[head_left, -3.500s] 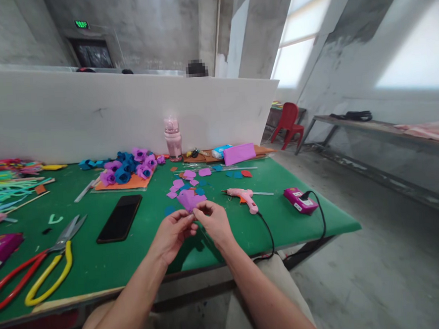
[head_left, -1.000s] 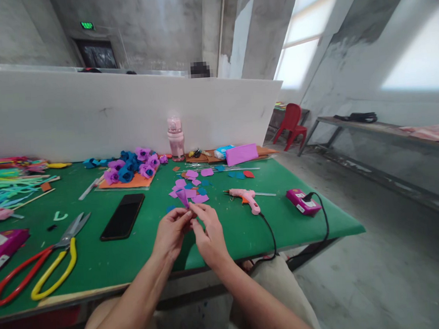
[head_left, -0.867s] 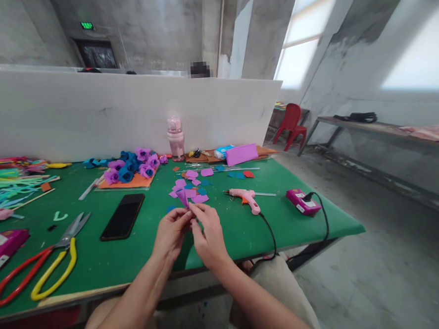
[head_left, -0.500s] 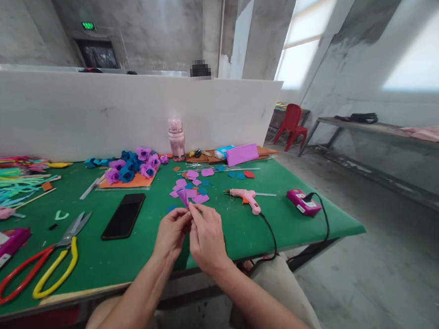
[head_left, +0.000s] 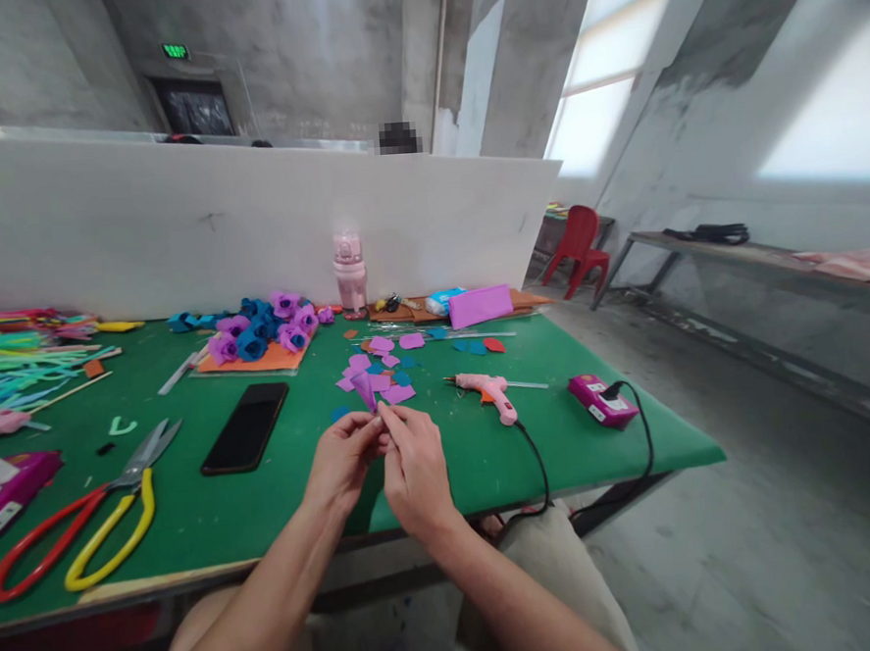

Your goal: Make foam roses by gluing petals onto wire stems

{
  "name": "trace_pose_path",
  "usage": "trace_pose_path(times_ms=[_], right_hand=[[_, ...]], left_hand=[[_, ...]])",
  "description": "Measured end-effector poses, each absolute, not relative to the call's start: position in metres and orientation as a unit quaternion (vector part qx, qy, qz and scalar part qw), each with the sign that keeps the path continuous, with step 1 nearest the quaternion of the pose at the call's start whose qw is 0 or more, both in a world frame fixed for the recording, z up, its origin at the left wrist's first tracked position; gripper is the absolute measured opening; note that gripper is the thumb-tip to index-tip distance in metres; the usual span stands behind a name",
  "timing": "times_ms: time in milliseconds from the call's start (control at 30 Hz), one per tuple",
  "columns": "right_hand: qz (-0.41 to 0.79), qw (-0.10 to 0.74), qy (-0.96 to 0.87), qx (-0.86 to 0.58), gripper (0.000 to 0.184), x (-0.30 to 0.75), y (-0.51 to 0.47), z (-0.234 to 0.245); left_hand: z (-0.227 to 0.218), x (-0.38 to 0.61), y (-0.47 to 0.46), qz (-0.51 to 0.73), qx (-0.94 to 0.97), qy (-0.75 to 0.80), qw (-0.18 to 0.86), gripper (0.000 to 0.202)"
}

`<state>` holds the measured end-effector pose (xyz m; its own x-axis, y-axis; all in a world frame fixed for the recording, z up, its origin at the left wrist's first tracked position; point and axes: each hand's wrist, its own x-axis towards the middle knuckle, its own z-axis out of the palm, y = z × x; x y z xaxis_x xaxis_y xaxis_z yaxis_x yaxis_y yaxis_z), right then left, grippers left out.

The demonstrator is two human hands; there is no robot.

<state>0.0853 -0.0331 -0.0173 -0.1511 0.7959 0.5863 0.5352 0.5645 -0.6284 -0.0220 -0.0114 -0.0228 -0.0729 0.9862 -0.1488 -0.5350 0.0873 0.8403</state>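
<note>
Between the fingertips of both hands is a purple paper piece (head_left: 364,390), rolled like a cone with its wide end pointing away from me. My left hand (head_left: 346,456) pinches its lower end from the left. Closed on the same end from the right is my right hand (head_left: 416,461); the fingers hide the tip. Just beyond lie loose purple paper petals (head_left: 397,394) mixed with blue and orange bits. A pink hot glue gun (head_left: 483,389) rests on its side to the right, a glue stick in its back.
Red-and-yellow-handled scissors (head_left: 114,512) and a black phone (head_left: 246,427) lie left on the green table (head_left: 446,502). Finished paper flowers (head_left: 262,328) sit behind, beside a pink bottle (head_left: 350,275). A magenta power socket (head_left: 603,400) stands right, its cord hanging over the edge.
My right hand has shifted slightly to the right at the base of the paper cone. The cone has turned a little; my left hand stays nearly still.
</note>
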Motion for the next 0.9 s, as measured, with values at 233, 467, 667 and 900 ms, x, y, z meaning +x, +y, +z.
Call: trace_pose_path(times_ms=[233, 467, 667, 900], right_hand=[[0.127, 0.466, -0.751, -0.451, 0.048, 0.085, -0.033, -0.018], [0.055, 0.433, -0.769, -0.467, 0.049, 0.084, -0.035, -0.016], [0.023, 0.406, -0.783, -0.472, 0.049, 0.082, -0.039, -0.013], [0.206, 0.516, -0.696, -0.454, 0.038, 0.102, -0.016, -0.005]], left_hand=[[-0.022, -0.021, -0.013, 0.613, 0.284, 0.406, 0.616, 0.022], [-0.021, -0.019, -0.014, 0.616, 0.289, 0.428, 0.595, 0.025], [-0.016, -0.018, -0.016, 0.618, 0.307, 0.443, 0.572, 0.025], [-0.007, -0.029, -0.016, 0.57, 0.323, 0.445, 0.611, 0.025]])
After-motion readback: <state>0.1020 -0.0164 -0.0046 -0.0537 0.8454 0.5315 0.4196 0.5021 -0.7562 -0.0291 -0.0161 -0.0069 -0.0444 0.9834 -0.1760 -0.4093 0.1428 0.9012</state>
